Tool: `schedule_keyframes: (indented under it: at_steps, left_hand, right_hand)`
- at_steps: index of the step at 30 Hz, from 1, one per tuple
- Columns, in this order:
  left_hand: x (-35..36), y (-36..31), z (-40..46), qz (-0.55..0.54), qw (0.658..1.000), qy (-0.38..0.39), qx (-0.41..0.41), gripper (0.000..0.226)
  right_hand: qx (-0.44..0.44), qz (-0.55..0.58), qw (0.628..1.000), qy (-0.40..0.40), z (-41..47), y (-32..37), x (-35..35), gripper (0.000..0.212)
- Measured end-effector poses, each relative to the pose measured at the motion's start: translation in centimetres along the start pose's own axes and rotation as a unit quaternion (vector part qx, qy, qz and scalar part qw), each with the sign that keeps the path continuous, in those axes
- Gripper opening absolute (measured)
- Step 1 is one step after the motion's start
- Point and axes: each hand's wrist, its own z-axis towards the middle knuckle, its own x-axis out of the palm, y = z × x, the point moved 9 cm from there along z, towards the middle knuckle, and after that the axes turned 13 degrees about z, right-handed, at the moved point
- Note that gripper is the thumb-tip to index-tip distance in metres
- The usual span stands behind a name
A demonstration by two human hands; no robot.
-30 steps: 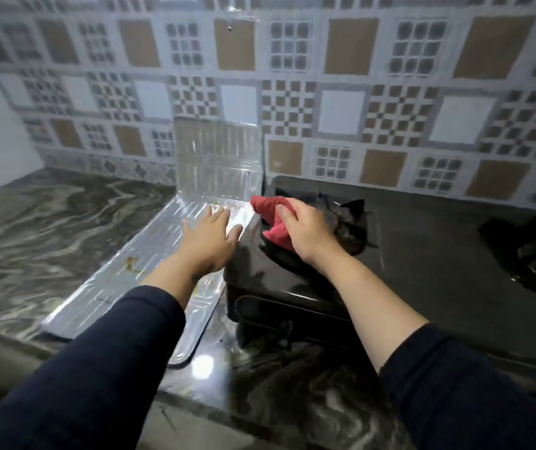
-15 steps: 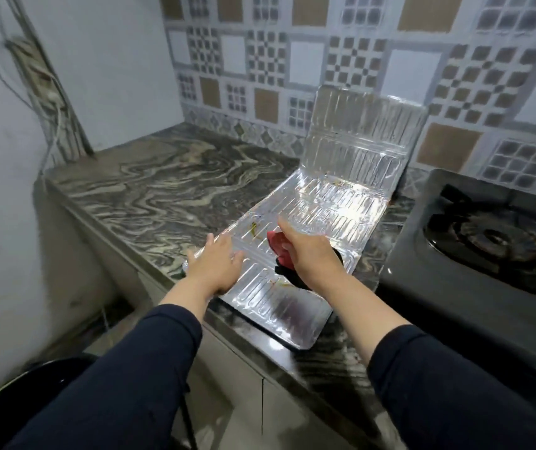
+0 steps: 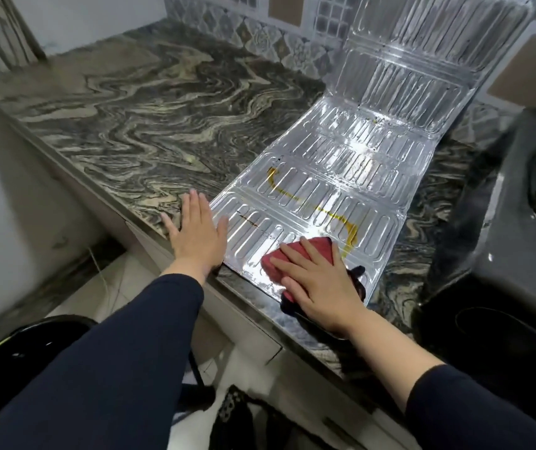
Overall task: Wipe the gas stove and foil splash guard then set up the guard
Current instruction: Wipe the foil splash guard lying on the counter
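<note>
The ribbed foil splash guard (image 3: pixel 341 177) lies flat on the marbled counter, its far panel leaning up against the tiled wall. A yellow-brown streak of grease (image 3: pixel 325 212) curves across its near panels. My right hand (image 3: pixel 318 284) presses a red cloth (image 3: pixel 296 254) flat onto the guard's near corner, palm down. My left hand (image 3: pixel 197 232) rests flat and spread at the guard's left edge, partly on the counter. The black gas stove (image 3: pixel 500 241) stands to the right, with part of a burner showing.
The marbled counter (image 3: pixel 143 118) stretches left to a white wall. Its front edge runs diagonally just under my hands. A black round bin (image 3: pixel 10 352) stands on the floor below left. Patterned tiles (image 3: pixel 260 30) back the counter.
My right hand has carried the red cloth from the stove top onto the foil guard and down to its near corner. My left hand has slid to the guard's left edge. The view has swung left.
</note>
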Motion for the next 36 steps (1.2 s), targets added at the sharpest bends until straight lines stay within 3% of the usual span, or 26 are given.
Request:
schedule_keyframes:
  at_steps: [6, 16, 20, 24, 29, 36]
  left_hand:
    - [1.0, 0.2, 0.4, 0.033, 0.999, -0.026, 0.004, 0.075]
    - [1.3, 0.1, 1.1, 0.059, 0.997, -0.023, 0.031, 0.077]
    - [1.0, 0.0, 1.1, 0.054, 0.998, -0.031, 0.027, 0.079]
    - [1.0, -0.2, 1.1, 0.061, 0.997, -0.027, 0.027, 0.079]
    - [0.9, -0.2, 0.9, 0.04, 0.998, -0.026, 0.031, 0.08]
    - [0.8, -0.1, 0.9, 0.031, 0.998, -0.029, 0.035, 0.08]
  right_hand:
    - [0.018, -0.041, 0.999, 0.014, 0.1, -0.3, 0.5, 0.057]
    - [0.25, -0.033, 0.965, -0.068, 6.9, -13.5, -5.8, 0.065]
    - [0.285, -0.019, 0.954, -0.087, 9.6, -15.5, -7.0, 0.063]
    - [0.219, 0.003, 0.973, -0.064, 7.4, -10.0, -4.6, 0.059]
    - [0.031, -0.023, 0.999, 0.019, 5.0, 1.5, 1.6, 0.049]
    - [-0.015, -0.044, 0.999, 0.016, 10.9, 0.6, 0.9, 0.054]
